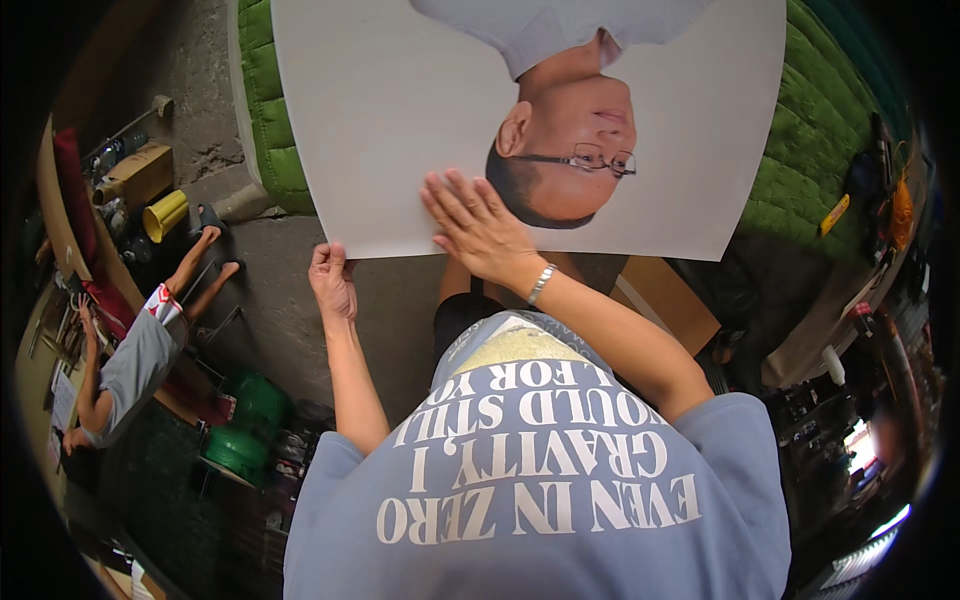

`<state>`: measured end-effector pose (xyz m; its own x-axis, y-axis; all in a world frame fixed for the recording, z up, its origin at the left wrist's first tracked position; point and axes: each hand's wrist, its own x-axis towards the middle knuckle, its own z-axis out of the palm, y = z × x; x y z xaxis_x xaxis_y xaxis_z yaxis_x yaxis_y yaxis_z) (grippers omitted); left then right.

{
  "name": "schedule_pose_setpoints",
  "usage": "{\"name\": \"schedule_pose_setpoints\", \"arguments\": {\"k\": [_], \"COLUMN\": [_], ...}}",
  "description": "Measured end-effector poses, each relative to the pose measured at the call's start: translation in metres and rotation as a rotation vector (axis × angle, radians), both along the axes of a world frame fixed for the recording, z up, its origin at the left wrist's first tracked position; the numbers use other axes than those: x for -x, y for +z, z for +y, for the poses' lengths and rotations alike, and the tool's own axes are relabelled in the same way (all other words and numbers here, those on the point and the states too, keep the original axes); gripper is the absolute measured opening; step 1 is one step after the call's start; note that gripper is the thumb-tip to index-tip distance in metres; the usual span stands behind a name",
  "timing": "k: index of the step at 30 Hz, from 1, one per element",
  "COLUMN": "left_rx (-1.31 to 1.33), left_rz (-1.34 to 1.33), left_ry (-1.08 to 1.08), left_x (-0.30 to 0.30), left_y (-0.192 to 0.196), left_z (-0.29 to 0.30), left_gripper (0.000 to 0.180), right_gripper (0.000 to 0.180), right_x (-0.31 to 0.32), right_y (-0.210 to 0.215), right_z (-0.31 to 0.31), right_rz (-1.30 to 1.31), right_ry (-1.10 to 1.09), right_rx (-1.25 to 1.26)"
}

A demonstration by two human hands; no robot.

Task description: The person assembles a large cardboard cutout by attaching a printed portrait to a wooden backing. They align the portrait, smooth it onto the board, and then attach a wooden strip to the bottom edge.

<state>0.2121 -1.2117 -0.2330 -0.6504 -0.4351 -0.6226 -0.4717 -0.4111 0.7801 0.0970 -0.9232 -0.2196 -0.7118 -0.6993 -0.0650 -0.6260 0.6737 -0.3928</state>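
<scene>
A large white portrait print (pixel 390 120) lies before me, its picture of a person in glasses upside down from where I stand. At its near left corner my left hand (pixel 333 283) pinches the edge between thumb and curled fingers. My right hand (pixel 480 230) rests flat on the print beside the pictured head, fingers stretched toward the upper left. A metal bracelet (pixel 541 284) circles my right wrist. Under the print spreads a green quilted cloth (pixel 272 110), showing at both sides.
A brown board (pixel 665 300) stands below the print's near edge, right of my legs. On the left, another person (pixel 140 360) in a grey shirt works at a bench, near a yellow bucket (pixel 165 215) and a green drum (pixel 245 420). A yellow-handled tool (pixel 834 215) lies at the right.
</scene>
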Motion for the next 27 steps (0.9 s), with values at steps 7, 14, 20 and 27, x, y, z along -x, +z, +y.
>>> {"name": "schedule_pose_setpoints", "arguments": {"k": [7, 14, 20, 27], "left_rx": [-0.211, -0.292, -0.142, -0.074], "left_rz": [0.093, 0.058, -0.018, -0.073], "left_ry": [0.052, 0.174, -0.082, -0.079], "left_x": [-0.004, 0.0, 0.002, -0.003], "left_y": [-0.004, -0.001, -0.003, -0.002], "left_z": [-0.008, -0.004, -0.009, -0.009], "left_gripper": [0.041, 0.056, 0.029, 0.024], "right_gripper": [0.066, 0.065, 0.072, 0.073], "right_x": [-0.011, -0.016, -0.015, -0.002], "right_y": [-0.005, -0.007, -0.01, 0.002], "right_z": [-0.115, -0.179, -0.017, 0.232], "right_rz": [0.066, 0.095, -0.134, 0.095], "right_ry": [0.037, 0.012, -0.404, -0.918], "right_rx": [0.039, 0.111, 0.06, -0.094]}}
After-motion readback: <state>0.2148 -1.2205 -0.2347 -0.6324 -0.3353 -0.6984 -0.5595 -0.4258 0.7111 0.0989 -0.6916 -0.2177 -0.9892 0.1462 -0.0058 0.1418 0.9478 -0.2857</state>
